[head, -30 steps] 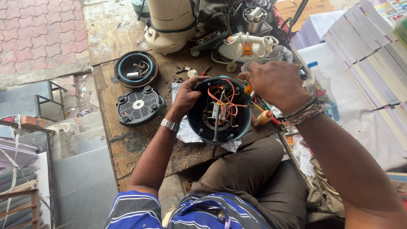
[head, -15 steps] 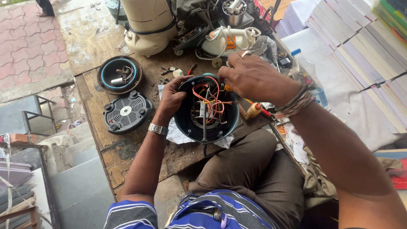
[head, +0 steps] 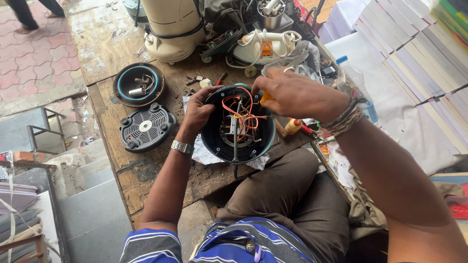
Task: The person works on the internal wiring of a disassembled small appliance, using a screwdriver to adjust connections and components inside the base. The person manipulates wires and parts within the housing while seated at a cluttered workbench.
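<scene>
Right now, at the workbench:
Left hand: the left hand point(head: 197, 113) is curled over the near-left rim of the round black housing point(head: 237, 127), fingers wrapped on the edge, gripping it; a metal watch point(head: 182, 147) sits on that wrist.
Right hand: the right hand point(head: 292, 95) hovers over the housing's far-right rim, fingers pressed together and pinching a small orange-yellow part point(head: 265, 98) at the edge; thread bands point(head: 344, 117) circle the wrist.
Housing: open side up on a sheet of crumpled paper point(head: 202, 153), near the front edge of the wooden bench point(head: 146, 165), with red and orange wires point(head: 239, 114) looped inside.
Left of it: a slotted black cover point(head: 146, 126) lies flat, and beyond that a round black ring with a blue rim point(head: 138, 84).
Behind: a cream appliance body point(head: 173, 27) and a white iron point(head: 263, 46).
Right: a clear plastic bottle point(head: 355, 85) and stacked books point(head: 414, 53).
</scene>
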